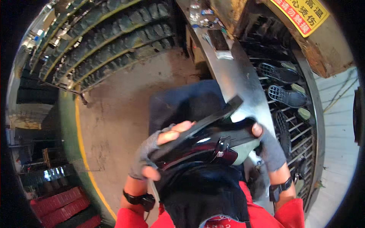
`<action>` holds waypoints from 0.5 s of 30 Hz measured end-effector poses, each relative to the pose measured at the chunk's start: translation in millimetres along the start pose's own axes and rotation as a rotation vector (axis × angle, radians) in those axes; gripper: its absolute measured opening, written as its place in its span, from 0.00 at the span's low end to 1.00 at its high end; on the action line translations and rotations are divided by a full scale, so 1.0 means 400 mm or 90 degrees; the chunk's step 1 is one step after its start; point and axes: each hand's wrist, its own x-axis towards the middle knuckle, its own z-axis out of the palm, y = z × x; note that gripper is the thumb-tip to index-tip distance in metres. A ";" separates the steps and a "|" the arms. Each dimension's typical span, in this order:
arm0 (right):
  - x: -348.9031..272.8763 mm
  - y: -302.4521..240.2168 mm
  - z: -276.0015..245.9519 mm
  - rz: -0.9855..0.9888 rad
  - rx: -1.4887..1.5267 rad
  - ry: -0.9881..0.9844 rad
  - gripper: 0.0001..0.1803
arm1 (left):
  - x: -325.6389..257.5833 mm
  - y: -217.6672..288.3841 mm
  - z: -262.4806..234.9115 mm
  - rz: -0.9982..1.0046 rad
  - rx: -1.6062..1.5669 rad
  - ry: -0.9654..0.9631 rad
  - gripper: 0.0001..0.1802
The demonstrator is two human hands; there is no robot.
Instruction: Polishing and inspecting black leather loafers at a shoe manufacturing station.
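We clamp the glossy dark shoe (201, 150) between both gloved hands, left hand (152, 152) at nine o'clock pressing the sole (205, 121) down, right hand (268, 146) at three o'clock bracing it.

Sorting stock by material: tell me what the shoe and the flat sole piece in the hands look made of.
Shoe: likely glossy leather or patent synthetic, dark with bright highlights. Sole piece: probably matte black rubber, flat and unreflective. Both hands, left hand and right hand, wear grey knit gloves.

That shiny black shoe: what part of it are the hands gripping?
Both hands hold the shiny black shoe. The left hand grips one end, its thumb pressing the flat dark sole on top; the right hand clasps the opposite end.
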 end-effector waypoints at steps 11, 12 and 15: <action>0.132 -0.079 0.063 -0.266 -0.639 -0.304 0.42 | 0.159 -0.163 0.106 -0.108 0.265 0.274 0.28; 0.132 -0.076 0.070 -0.262 -0.636 -0.310 0.42 | 0.152 -0.178 0.106 -0.112 0.266 0.280 0.28; 0.134 -0.062 0.088 -0.323 -0.707 -0.282 0.43 | 0.143 -0.198 0.091 -0.076 0.281 0.304 0.28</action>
